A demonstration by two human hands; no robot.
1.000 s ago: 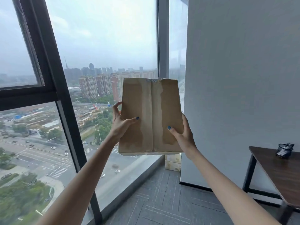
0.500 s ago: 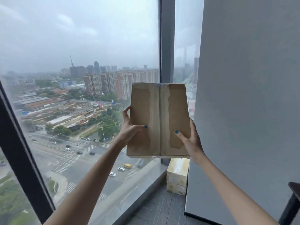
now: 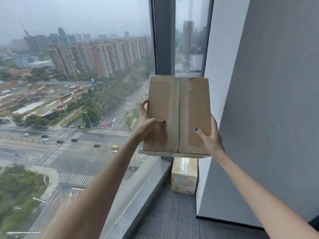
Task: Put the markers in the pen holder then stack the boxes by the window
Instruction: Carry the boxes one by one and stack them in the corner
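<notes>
A brown cardboard box (image 3: 177,116) with a taped seam is held out in front of me at arm's length. My left hand (image 3: 146,123) grips its left side, thumb on top. My right hand (image 3: 209,137) grips its right side. Below the box, in the corner by the window, two pale taped boxes (image 3: 184,175) stand stacked on the floor, partly hidden by the held box. The markers and pen holder are out of view.
A floor-to-ceiling window (image 3: 77,83) fills the left, with a grey sill (image 3: 143,192) along its base and a dark frame post (image 3: 164,35). A grey wall (image 3: 269,100) juts out on the right. Dark tiled floor (image 3: 172,221) runs to the corner.
The view has moved forward and right, closer to the window corner. The held box now sits above the floor stack. The table with the pen holder has left the view.
</notes>
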